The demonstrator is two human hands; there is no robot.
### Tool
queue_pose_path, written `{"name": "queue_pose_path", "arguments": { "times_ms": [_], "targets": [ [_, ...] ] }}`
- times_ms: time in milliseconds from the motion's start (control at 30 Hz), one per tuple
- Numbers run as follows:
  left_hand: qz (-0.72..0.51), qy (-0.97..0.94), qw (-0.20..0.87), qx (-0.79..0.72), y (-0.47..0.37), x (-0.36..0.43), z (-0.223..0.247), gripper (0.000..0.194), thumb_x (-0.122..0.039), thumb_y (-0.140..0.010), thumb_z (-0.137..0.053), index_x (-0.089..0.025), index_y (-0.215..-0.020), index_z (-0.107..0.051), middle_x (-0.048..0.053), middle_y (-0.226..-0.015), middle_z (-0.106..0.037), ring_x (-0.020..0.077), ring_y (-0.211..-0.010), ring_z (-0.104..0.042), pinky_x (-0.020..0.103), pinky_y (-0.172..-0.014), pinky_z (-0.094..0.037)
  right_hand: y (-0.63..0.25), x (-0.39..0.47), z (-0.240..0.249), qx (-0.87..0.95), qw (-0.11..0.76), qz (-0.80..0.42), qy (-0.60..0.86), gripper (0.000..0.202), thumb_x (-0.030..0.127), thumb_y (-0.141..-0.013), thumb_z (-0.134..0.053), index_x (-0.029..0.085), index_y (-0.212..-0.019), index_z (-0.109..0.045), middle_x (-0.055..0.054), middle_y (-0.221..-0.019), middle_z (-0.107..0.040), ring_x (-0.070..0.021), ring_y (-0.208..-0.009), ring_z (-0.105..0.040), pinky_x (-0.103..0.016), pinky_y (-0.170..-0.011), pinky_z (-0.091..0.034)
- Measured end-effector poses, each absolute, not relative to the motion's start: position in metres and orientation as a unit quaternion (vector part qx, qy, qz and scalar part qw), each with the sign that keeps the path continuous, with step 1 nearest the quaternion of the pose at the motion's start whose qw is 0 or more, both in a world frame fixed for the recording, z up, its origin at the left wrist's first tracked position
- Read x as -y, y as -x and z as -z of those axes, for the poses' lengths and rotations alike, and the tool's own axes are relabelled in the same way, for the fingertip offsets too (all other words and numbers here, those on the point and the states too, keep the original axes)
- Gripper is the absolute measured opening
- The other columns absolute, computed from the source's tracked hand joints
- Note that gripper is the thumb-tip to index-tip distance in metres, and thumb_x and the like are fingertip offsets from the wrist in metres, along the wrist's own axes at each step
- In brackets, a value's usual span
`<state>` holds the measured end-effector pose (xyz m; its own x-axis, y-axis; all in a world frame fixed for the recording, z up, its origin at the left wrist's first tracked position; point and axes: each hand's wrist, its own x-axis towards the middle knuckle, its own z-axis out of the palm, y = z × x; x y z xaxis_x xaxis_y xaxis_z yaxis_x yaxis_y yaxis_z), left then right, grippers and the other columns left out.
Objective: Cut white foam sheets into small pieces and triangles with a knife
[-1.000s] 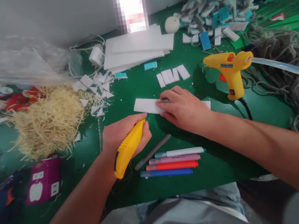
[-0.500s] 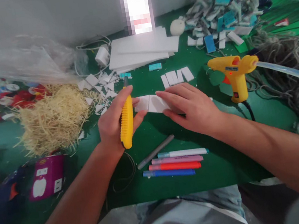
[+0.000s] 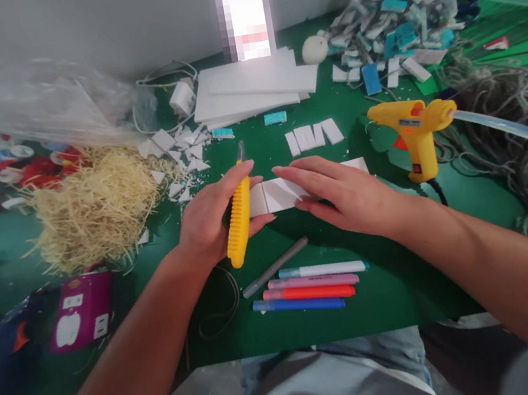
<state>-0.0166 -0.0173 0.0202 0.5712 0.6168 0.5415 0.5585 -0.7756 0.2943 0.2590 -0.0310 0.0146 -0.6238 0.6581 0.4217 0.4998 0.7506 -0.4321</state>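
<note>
A yellow utility knife (image 3: 238, 218) is tucked in my left hand (image 3: 207, 216), its blade pointing up and away from me. The fingers of that hand also touch the left end of a white foam board strip (image 3: 281, 195). A cut or seam line crosses the strip between my hands. My right hand (image 3: 343, 188) rests over the strip's right part, fingers and thumb at its two long edges. Beyond it several small white pieces (image 3: 305, 138) lie in a row. Two blue-topped pieces, one of them a small block (image 3: 275, 118), lie farther back.
A yellow glue gun (image 3: 417, 136) stands at right beside grey yarn (image 3: 506, 112). Several markers (image 3: 309, 292) lie in front. At left are straw (image 3: 100, 210), white scraps (image 3: 176, 148) and a purple box (image 3: 81, 311). White boards (image 3: 251, 86) are stacked at the back.
Both hands have lowered slightly and the knife has shifted right with my left hand. The white strip now lies lower and flatter on the table, its right end showing beyond my right hand.
</note>
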Motion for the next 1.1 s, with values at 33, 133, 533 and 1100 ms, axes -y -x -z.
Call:
{"name": "queue_pose_path", "arguments": {
  "times_ms": [33,133,533,1100],
  "targets": [
    [-0.324,-0.884,0.055,-0.333,0.0169,0.0178,-0.0205,0.074,-0.048,-0.099,-0.077,-0.032,-0.163,-0.043,0.005,-0.130,-0.080,0.0291,-0.117,-0.079,0.040,-0.102,-0.068,-0.2595,0.0309,-0.0145,0.892,0.287,-0.135,0.321,0.053,0.019,-0.108,-0.047,0.021,-0.161,-0.046,-0.015,-0.141,-0.067,-0.0249,-0.126,-0.069,-0.044,-0.104,-0.064],
    [-0.333,-0.882,0.068,-0.326,0.0173,0.0185,-0.0210,0.073,-0.047,-0.098,-0.079,-0.032,-0.162,-0.046,0.004,-0.128,-0.081,0.0290,-0.112,-0.081,0.040,-0.099,-0.069,-0.2605,0.0303,-0.0143,0.897,0.290,-0.120,0.310,0.051,0.018,-0.109,-0.047,0.019,-0.160,-0.046,-0.016,-0.139,-0.068,-0.0235,-0.123,-0.070,-0.041,-0.102,-0.065],
    [-0.316,-0.896,0.046,-0.310,0.0192,0.0175,-0.0204,0.066,-0.050,-0.101,-0.074,-0.029,-0.158,-0.049,0.005,-0.123,-0.082,0.0231,-0.105,-0.082,0.031,-0.096,-0.067,-0.2624,0.0275,-0.0138,0.909,0.268,-0.125,0.292,0.049,0.021,-0.110,-0.044,0.018,-0.159,-0.048,-0.017,-0.143,-0.068,-0.0252,-0.128,-0.069,-0.045,-0.106,-0.063],
    [-0.298,-0.904,0.075,-0.298,0.0193,0.0162,-0.0212,0.063,-0.051,-0.103,-0.071,-0.028,-0.158,-0.052,0.005,-0.125,-0.082,0.0229,-0.105,-0.082,0.029,-0.094,-0.068,-0.2646,0.0262,-0.0138,0.919,0.248,-0.131,0.279,0.050,0.020,-0.108,-0.046,0.018,-0.158,-0.050,-0.018,-0.142,-0.069,-0.0280,-0.130,-0.069,-0.050,-0.106,-0.064]
  ]
}}
